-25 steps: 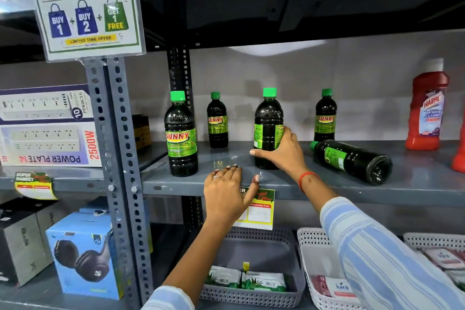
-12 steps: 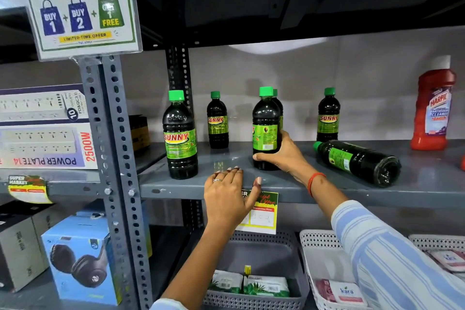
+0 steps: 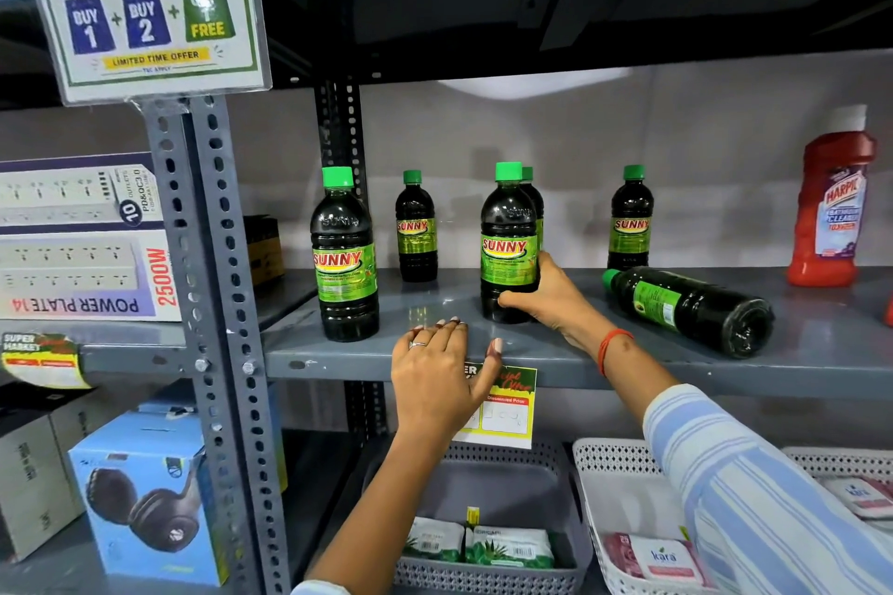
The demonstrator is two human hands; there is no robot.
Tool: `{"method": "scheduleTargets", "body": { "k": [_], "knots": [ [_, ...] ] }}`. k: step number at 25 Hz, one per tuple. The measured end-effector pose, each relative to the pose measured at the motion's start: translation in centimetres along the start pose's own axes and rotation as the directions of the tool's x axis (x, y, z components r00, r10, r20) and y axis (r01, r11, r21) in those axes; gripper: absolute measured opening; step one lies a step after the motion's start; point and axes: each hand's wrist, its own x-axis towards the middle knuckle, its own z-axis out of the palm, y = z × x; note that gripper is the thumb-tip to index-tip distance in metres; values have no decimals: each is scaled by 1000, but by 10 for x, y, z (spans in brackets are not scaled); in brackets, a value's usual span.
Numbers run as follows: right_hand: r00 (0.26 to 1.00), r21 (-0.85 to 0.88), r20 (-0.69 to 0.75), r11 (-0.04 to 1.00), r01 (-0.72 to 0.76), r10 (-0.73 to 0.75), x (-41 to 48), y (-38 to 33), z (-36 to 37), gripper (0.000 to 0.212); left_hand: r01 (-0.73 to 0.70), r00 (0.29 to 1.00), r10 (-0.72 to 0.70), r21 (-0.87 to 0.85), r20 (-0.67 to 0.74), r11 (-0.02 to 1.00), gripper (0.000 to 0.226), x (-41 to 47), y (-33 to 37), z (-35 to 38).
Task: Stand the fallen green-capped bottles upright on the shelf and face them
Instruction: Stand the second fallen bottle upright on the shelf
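Note:
Several dark, green-capped SUNNY bottles are on the grey shelf [image 3: 604,353]. My right hand [image 3: 546,300] grips the lower part of an upright front bottle [image 3: 508,242], its label facing me. Right behind it another bottle [image 3: 534,198] is mostly hidden. One bottle [image 3: 691,310] lies on its side to the right, cap pointing left. Upright bottles stand at the front left [image 3: 344,256], back left [image 3: 415,227] and back right [image 3: 630,220]. My left hand [image 3: 442,377] rests flat on the shelf's front edge, fingers apart, holding nothing.
A red Harpic bottle [image 3: 833,203] stands at the shelf's right end. A perforated steel upright [image 3: 212,304] borders the left, with a promo sign [image 3: 145,5] above it. Below are baskets [image 3: 488,473] of packets, and a price tag [image 3: 502,406] hangs from the shelf edge.
The bottle in my right hand has been turned so its SUNNY label faces front, and it has shifted slightly left. My left hand stays on the shelf edge.

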Motion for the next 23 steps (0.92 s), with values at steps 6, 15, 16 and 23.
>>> {"method": "scheduleTargets", "body": {
  "k": [6,15,16,23],
  "knots": [
    [1000,74,4,997,11,-11,2,3,0,60,-12,999,12,-6,-32,1000,57,-1,0,1],
    [996,113,84,993,22,-32,-13,-2,-2,50,33,998,-31,-52,50,998,61,-1,1,0],
    [995,104,89,994,33,-42,-17,-3,-2,51,41,997,-37,-44,73,998,65,-1,2,-1],
    [990,98,110,992,77,-88,-32,-8,-3,54,63,997,-61,-39,47,997,87,0,15,-7]
  ]
}}
